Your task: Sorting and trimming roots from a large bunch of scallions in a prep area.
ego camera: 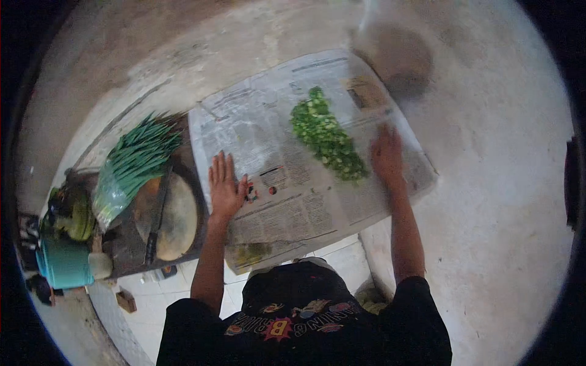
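A newspaper sheet (274,215) lies spread over the counter before me, with chopped green vegetable pieces (327,137) heaped in a long strip on its right half. My left hand (224,185) rests palm down on the paper near its left edge, fingers spread, holding nothing. To the right of the heap, my right hand (387,153) is over the paper, slightly blurred, with its fingers extended and nothing seen in it. Left of the newspaper, a knife (158,219) with a black handle lies across a round wooden chopping board (183,215). Uncut long green stalks (142,153) lie behind the board in a clear plastic bag.
At the far left stand a turquoise plastic container (66,263) and yellow-green produce (78,215), possibly bananas. A pale rounded utensil (100,264) is beside the container. A wall borders the counter behind and on the right. Below is a white tiled floor (174,288) with a small brown block (126,301).
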A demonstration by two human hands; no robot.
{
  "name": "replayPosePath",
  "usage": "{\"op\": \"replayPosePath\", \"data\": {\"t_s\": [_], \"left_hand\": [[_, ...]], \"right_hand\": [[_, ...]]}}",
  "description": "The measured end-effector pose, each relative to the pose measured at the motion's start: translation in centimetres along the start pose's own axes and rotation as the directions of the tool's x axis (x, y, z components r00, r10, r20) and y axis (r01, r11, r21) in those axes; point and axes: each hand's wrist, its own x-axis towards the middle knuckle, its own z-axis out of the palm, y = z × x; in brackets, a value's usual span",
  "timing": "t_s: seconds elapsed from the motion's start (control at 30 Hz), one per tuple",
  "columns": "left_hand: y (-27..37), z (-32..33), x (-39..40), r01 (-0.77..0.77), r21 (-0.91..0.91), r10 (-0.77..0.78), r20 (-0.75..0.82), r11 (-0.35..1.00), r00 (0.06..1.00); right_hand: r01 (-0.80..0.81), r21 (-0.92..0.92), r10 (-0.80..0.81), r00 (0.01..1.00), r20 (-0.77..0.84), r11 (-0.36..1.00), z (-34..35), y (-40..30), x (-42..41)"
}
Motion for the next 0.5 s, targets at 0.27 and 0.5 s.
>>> {"op": "replayPosePath", "data": {"t_s": [0.27,0.5], "left_hand": [[-0.3,0.5,-1.5,0.053,0.004,-0.053,0.026,0.999,0.998],[-0.8,0.0,-1.6,0.035,0.025,-0.035,0.024,0.999,0.999]], "right_hand": [[0.0,0.003,0.0,1.0,0.029,1.0,-0.1,0.8,-0.4],[-0.02,0.113,0.011,0.996,0.083,0.993,-1.1,0.8,0.5]]}}
